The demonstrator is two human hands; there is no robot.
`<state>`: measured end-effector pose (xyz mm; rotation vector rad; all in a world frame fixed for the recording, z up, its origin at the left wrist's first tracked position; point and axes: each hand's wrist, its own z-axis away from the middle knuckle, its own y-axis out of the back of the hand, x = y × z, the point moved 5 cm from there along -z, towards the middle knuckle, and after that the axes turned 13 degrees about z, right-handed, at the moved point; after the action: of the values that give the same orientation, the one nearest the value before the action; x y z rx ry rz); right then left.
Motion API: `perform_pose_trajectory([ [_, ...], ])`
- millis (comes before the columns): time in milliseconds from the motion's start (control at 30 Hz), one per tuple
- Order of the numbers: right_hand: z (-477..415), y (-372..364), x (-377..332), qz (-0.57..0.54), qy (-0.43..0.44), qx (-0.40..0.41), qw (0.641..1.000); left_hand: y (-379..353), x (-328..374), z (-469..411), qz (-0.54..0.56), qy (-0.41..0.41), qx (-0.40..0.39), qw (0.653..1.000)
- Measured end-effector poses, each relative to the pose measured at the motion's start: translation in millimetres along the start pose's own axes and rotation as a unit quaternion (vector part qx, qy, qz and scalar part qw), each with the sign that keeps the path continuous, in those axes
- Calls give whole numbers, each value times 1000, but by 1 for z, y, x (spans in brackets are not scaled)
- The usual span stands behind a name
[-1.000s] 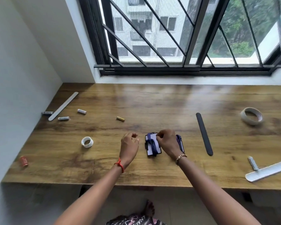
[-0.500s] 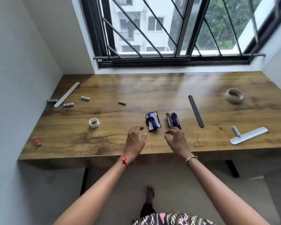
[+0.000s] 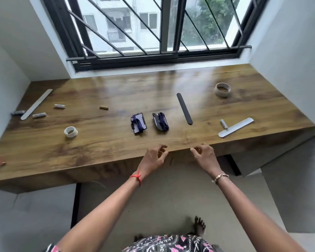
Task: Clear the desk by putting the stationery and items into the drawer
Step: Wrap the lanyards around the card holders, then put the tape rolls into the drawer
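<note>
Both hands hold nothing. The left hand (image 3: 154, 158) and the right hand (image 3: 205, 155) are at the front edge of the desk (image 3: 116, 88) with fingers loosely bent. I cannot tell if they touch the wood. No drawer shows plainly; I judge that it sits under this edge and must be pulled open first.

Nearest to the hands lie two card holders (image 3: 138, 123) side by side, each wound with a dark blue strap. They look light, with a stiff plastic body and a soft strap, so it is better to pinch the long sides together with the strap, or it may unwind. The black strip (image 3: 184, 108) and the white ruler (image 3: 235, 127) lie flat and thin on smooth wood; lifting one end should be easiest. The tape roll (image 3: 222, 89) is light and can be hooked through its hole.
</note>
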<state>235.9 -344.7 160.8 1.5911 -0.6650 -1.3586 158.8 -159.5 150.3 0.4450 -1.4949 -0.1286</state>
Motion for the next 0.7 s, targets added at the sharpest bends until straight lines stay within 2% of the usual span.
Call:
perform_pose_trajectory([
  [100,-10,8,45,-18,-31,-12,999,-41,3,-11,17,21,-28,999],
  [267,-34,13,135,-57,-84,-65,993,-126,-5,-31,65,115,-44,990],
  [367,-49,14,190,-84,-126,-108,982,-173,-22,-43,141,217,-15,966],
  [433,-56,11,222,-140,-181,-131,965,-197,-33,-50,188,287,23,939],
  [500,-63,3,252,-255,-262,-154,918,-220,-42,-56,243,362,66,898],
  [600,-74,-10,284,-422,-378,-190,802,-247,-58,-57,328,448,120,823],
  [700,-88,-21,307,-504,-445,-203,712,-263,-76,-65,460,472,216,721],
])
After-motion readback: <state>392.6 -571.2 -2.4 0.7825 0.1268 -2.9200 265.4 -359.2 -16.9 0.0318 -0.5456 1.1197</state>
